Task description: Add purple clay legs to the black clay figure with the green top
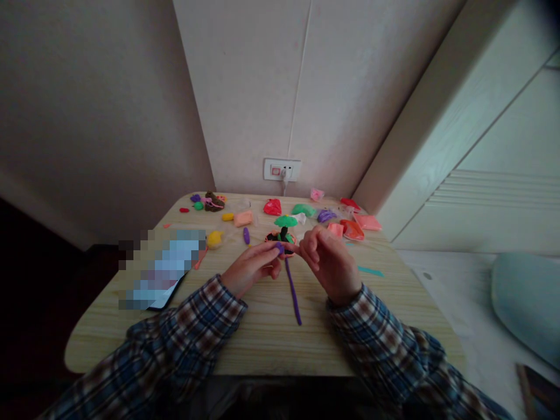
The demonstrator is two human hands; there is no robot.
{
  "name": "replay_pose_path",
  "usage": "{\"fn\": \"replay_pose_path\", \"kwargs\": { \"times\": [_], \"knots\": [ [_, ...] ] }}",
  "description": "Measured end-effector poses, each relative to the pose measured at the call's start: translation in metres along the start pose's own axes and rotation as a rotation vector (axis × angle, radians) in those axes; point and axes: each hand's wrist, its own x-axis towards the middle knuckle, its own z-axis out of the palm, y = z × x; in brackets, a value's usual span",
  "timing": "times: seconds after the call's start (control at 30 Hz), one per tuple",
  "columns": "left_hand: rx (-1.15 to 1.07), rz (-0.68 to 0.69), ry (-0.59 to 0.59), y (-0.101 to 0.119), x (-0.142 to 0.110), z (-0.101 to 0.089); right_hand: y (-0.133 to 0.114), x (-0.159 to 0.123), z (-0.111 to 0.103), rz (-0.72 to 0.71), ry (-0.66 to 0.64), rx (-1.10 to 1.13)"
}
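Left hand (250,265) pinches small purple clay lump (279,249) | right hand (333,262) extends forefinger, grip unclear | likely shaping, needing light pressure

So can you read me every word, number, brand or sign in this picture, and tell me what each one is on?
There is no writing that I can read.
Smartphone: its screen is covered by blurry squares, so nothing on it can be read.
Wall socket and red packet: any marks are too small or blurred.
Purple clay piece at the left hand: no letters show.
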Motion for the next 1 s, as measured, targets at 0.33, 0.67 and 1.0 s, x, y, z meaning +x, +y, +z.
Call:
{"fn": "replay_pose_path", "kwargs": {
  "times": [0.33,0.67,1.0],
  "knots": [
    [0.301,0.107,-0.059,0.001,-0.001,-0.004,-0.002,-0.014,0.003,-0.368,-0.183,-0.721],
    [0.327,0.110,-0.048,0.000,0.000,-0.006,-0.006,-0.017,0.008,-0.642,-0.261,-0.925],
    [0.149,0.069,-0.033,0.002,-0.001,0.001,-0.006,-0.017,0.001,-0.621,-0.114,-0.850]
  ]
}}
